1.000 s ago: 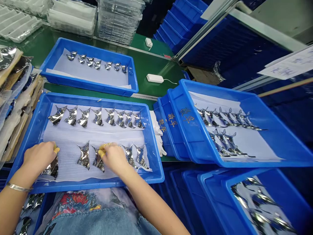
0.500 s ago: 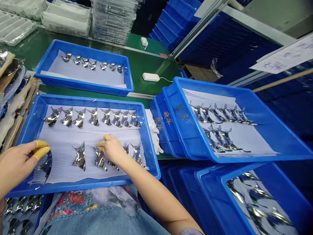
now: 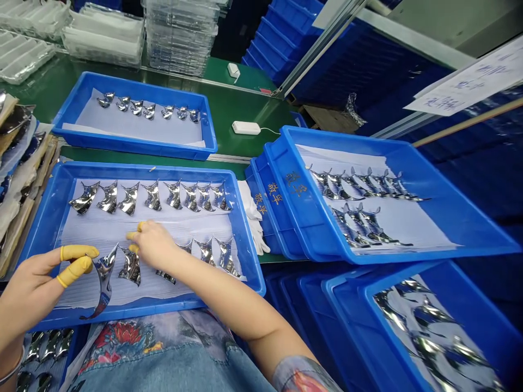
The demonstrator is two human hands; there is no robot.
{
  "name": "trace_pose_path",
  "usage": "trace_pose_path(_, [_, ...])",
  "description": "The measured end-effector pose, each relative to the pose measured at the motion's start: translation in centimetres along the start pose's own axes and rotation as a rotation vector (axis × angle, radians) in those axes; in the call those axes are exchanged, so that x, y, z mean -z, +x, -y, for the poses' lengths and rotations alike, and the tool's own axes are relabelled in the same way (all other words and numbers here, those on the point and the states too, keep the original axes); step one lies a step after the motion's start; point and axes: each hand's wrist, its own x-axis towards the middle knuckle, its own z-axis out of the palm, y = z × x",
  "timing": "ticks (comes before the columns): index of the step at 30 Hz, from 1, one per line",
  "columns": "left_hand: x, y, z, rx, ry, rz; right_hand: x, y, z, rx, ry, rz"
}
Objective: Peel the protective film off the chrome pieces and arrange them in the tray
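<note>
My left hand [image 3: 44, 283], with yellow finger cots on its thumb and finger, pinches a curved shiny metal piece [image 3: 105, 280] by its upper edge, above the front left of a blue tray [image 3: 250, 234]. Over the tray's middle, my right hand [image 3: 151, 242] has its yellow-covered fingers curled closed at the upper corner of the leftmost metal piece in the front row [image 3: 129, 267]. Whether they grip that corner is hidden. More pieces of this row [image 3: 226, 256] lie to the right, one partly under my wrist. A back row of metal pieces [image 3: 152, 196] rests on white paper.
Behind stands another blue tray [image 3: 139, 146] with smaller metal parts. Stacked blue trays [image 3: 322, 239] with metal pieces rise on the right, another tray [image 3: 482, 294] below them. White gloves [image 3: 255, 228] lie between. Cardboard-layered pieces [image 3: 24, 179] crowd the left; clear plastic trays [image 3: 180, 43] stand behind.
My right hand has moved left from the second front-row piece to the leftmost one. My left hand has shifted right and turned its metal piece so more of its face shows.
</note>
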Motion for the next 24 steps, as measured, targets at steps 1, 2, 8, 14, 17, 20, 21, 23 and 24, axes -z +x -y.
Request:
trace_pose_path(1, [0.1,-0.3,0.2,0.026,-0.036,0.023,-0.4,0.8,0.4,0.029,-0.003,0.011])
trace_pose_path(2, [0.2,-0.6,0.5,0.049,-0.080,0.045,-0.9,1.5,0.7,0.051,-0.007,0.021])
trace_pose_path(8, [0.9,-1.5,2.0,0.045,-0.308,0.145,-2.0,2.4,0.7,0.059,-0.023,0.048])
trace_pose_path(14, [0.6,-1.3,2.3,0.027,-0.338,0.153,-1.5,0.8,0.1,-0.021,-0.040,0.016])
trace_pose_path(17, [0.1,-1.3,2.3,0.012,-0.352,0.149,-1.7,0.2,0.0,-0.046,-0.039,0.016])
trace_pose_path(20, [-0.4,-1.3,1.8,0.005,-0.393,0.125,-1.9,0.0,0.0,-0.065,-0.021,0.028])
trace_pose_path(21, [-0.5,-1.3,1.5,0.009,-0.404,0.118,-1.8,0.0,-0.1,-0.068,-0.009,0.031])
trace_pose_path(23, [-0.6,-1.4,1.0,0.030,-0.425,0.108,-1.5,-0.2,-0.1,-0.078,0.028,0.023])
trace_pose_path(24, [-0.7,-1.4,0.8,0.048,-0.443,0.102,-1.1,-0.5,-0.1,-0.086,0.052,0.011])
